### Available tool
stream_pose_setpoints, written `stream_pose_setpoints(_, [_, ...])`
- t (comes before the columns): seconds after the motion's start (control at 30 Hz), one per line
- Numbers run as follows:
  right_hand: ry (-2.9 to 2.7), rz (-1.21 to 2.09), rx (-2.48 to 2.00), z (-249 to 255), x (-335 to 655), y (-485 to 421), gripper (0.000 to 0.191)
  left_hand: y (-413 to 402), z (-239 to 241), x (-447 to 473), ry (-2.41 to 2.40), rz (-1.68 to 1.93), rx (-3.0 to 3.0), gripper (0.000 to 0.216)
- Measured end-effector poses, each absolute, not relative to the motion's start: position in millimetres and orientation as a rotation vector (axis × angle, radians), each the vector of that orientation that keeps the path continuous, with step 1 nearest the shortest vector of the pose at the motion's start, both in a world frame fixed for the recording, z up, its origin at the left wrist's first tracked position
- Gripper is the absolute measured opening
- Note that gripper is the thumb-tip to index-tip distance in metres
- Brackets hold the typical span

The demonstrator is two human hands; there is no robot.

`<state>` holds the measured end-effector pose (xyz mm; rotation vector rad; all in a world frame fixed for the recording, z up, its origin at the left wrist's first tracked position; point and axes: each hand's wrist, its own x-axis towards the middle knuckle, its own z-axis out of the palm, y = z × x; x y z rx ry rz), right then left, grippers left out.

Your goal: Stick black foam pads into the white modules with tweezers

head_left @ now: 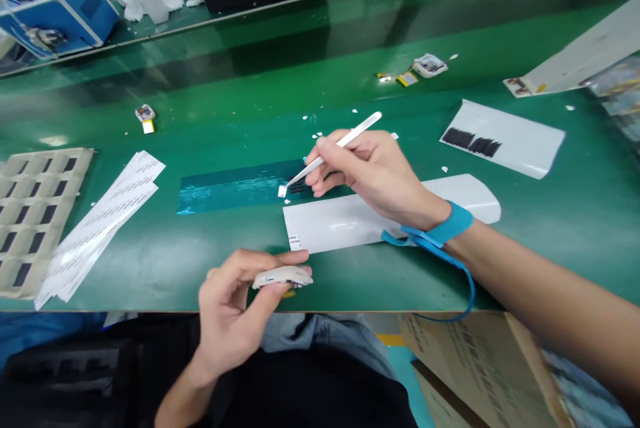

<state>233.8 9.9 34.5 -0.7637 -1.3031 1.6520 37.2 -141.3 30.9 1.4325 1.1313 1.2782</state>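
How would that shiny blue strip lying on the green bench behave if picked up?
The blue strip looks thin and rippled, so it is probably light and floppy. Its glossy surface may be slippery, though whether it is sticky cannot be seen.

The left hand [233,308] is low, at about 7 o'clock from the middle. Its arm [185,395] comes up from 7 o'clock and is bare. The thumb [265,308] points up toward 1 or 2 o'clock, in a pinch with the fingers. One long finger [295,257] sticks out straight to 3 o'clock.

The right hand [367,171] is near the middle, a bit toward 3 o'clock. Its bare arm [545,281] comes in from 4 o'clock. Its thumb [345,158] points to 10 o'clock and pinches too. The lower fingers [320,183] bend in. The two hands are well apart.
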Motion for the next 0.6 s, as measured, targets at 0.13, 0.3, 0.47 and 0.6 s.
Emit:
stream_pose_setpoints(0.13, [-1.168,1.418,-0.687,44,236,8,0.041,-94,61,35,1.082,1.23,1.284,0.017])
stream_pose_setpoints(0.3, [-1.254,1.336,-0.684,44,233,5,0.044,-40,55,36,0.962,0.972,1.219,0.023])
stream_pose_setpoints(0.47, [-1.44,1.309,-0.684,41,230,-2,0.048,-42,40,36,0.792,0.985,1.192,0.037])
stream_pose_setpoints(0.6, [-1.493,1.275,-0.684,41,231,-2,0.049,-47,40,36,0.799,0.985,1.229,0.038])
